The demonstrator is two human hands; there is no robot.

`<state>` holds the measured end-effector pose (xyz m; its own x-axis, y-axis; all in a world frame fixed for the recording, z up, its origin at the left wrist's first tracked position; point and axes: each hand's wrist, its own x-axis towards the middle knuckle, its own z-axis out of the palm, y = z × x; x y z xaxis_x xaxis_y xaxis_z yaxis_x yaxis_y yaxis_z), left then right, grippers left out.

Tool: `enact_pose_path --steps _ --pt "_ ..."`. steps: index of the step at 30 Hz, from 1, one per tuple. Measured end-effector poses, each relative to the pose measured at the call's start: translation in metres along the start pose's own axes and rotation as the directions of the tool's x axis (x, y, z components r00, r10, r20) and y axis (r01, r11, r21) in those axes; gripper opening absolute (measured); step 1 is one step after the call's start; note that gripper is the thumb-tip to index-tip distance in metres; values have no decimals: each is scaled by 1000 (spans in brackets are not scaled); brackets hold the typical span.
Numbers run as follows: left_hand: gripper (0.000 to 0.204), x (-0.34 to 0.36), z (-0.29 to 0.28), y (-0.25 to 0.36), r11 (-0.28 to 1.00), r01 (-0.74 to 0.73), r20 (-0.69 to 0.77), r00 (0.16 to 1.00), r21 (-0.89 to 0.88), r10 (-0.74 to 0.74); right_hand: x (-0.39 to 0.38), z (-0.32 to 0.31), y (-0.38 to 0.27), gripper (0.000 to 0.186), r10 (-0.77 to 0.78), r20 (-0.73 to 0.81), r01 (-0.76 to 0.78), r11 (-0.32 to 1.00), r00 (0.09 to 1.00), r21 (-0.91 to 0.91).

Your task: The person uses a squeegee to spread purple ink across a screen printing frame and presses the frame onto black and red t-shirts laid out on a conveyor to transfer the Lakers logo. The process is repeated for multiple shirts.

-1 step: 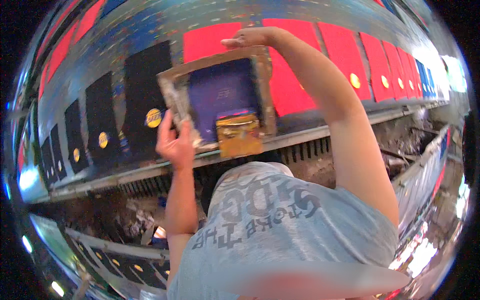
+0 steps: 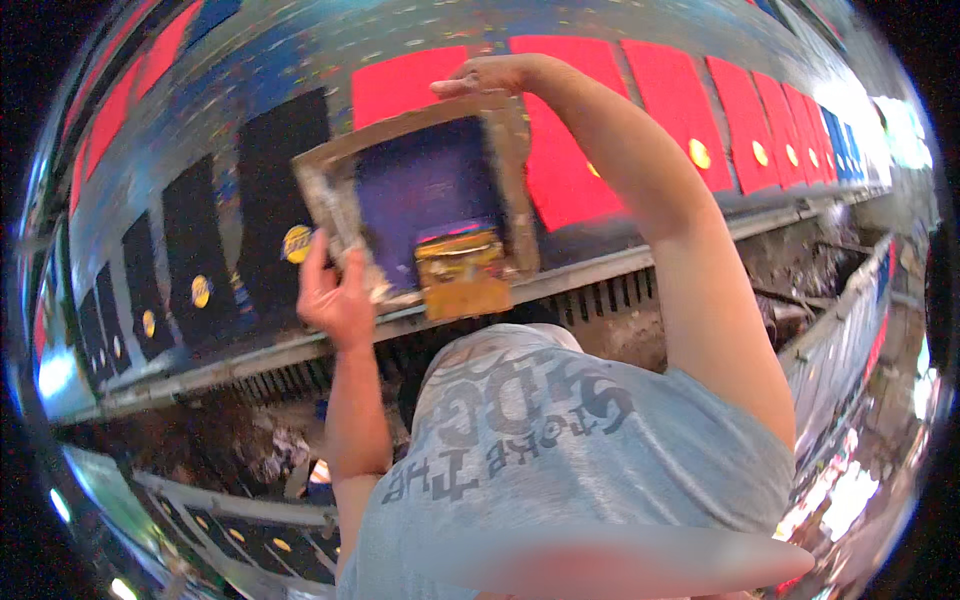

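Note:
A silk-screen printing frame [image 2: 516, 190] with worn, tape-covered wooden edges is held over the long table. Its purple mesh [image 2: 425, 185] fills the middle. At the near edge of the frame sits a yellow-brown block-like piece [image 2: 463, 272], smeared and too blurred to name surely. My left hand [image 2: 338, 300] grips the frame's left side near its lower corner, thumb and fingers around the edge. Reaching over the far side, my right hand [image 2: 482, 77] has its fingers bent over the top edge; their undersides are hidden.
Black fabric panels [image 2: 285, 165] with round yellow prints lie along the table to the left. Red panels [image 2: 675, 110], several with yellow prints, lie to the right. The table's near rail [image 2: 590, 268] runs before me. Behind me stands another table [image 2: 240, 500] with dark panels.
The frame and both hands appear slightly further left in the picture, as do the table and panels. Both hands keep their hold.

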<state>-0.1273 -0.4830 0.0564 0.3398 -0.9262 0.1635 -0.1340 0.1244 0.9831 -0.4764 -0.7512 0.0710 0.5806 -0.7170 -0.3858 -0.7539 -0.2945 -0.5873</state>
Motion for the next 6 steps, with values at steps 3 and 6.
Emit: enact_pose_path --steps 3,6 --pt "57 17 -36 5 998 -24 -61 998 59 28 -28 2 21 83 -39 -224 76 984 974 159" --pt "58 32 -69 2 999 13 -110 994 51 -8 -71 -11 41 78 50 -454 103 947 890 305"
